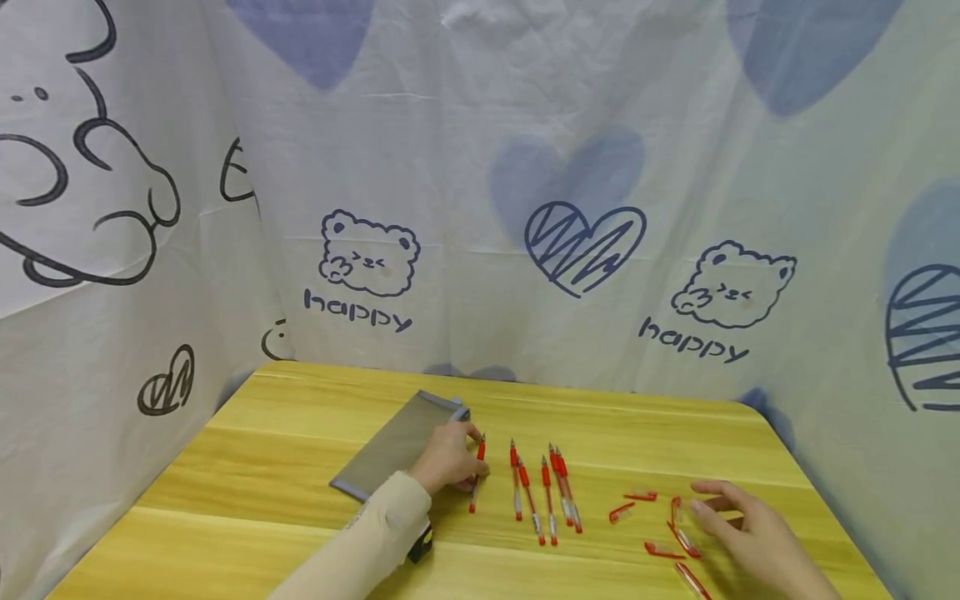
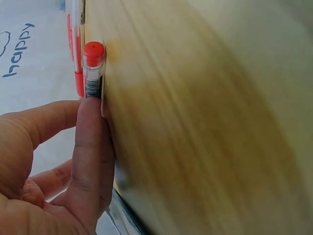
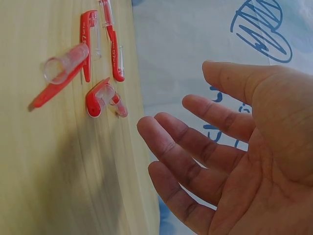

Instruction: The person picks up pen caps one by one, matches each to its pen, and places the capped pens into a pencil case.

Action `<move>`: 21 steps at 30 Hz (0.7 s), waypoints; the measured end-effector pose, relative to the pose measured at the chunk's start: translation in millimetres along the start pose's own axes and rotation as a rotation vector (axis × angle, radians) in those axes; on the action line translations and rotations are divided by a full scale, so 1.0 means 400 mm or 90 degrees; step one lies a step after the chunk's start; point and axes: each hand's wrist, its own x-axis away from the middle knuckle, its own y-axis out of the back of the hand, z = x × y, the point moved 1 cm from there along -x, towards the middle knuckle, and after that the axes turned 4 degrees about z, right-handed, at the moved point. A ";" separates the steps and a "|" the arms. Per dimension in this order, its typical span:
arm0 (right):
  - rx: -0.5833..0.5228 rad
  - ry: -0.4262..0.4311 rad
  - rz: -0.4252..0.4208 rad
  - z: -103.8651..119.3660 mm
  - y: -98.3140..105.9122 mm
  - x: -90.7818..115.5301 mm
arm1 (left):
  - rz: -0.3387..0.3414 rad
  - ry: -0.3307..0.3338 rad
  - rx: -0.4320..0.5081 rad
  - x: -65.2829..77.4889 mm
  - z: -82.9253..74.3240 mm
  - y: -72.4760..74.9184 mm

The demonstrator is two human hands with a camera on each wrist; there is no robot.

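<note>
My left hand (image 1: 447, 457) pinches a red gel pen (image 1: 482, 448) at the table's middle, its tip pointing away from me. In the left wrist view the red end plug (image 2: 94, 53) of that pen shows beyond the fingers. Beneath and beside this hand lies a flat grey pouch (image 1: 390, 442) with darker edges. Several uncapped red pens (image 1: 546, 475) lie in a loose row to the right, tips toward the back. Over the right side, my right hand (image 1: 753, 533) hovers with relaxed fingers, holding nothing. Several red pen caps (image 1: 621, 512) with clear sleeves are scattered beside it.
The yellow wood-grain table (image 1: 247, 467) is bounded at the back and sides by a pale curtain (image 1: 465, 308) printed with hearts and bears. A small black-and-yellow item (image 1: 422, 543) shows at the left wrist.
</note>
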 end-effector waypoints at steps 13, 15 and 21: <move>-0.035 -0.021 0.012 -0.019 0.000 0.000 | -0.002 0.007 -0.013 -0.008 0.003 -0.007; -0.036 -0.026 0.014 -0.022 -0.001 0.000 | 0.000 0.003 -0.018 -0.008 0.004 -0.008; -0.052 -0.045 0.024 -0.032 -0.002 -0.003 | 0.003 0.006 0.001 -0.008 0.011 -0.006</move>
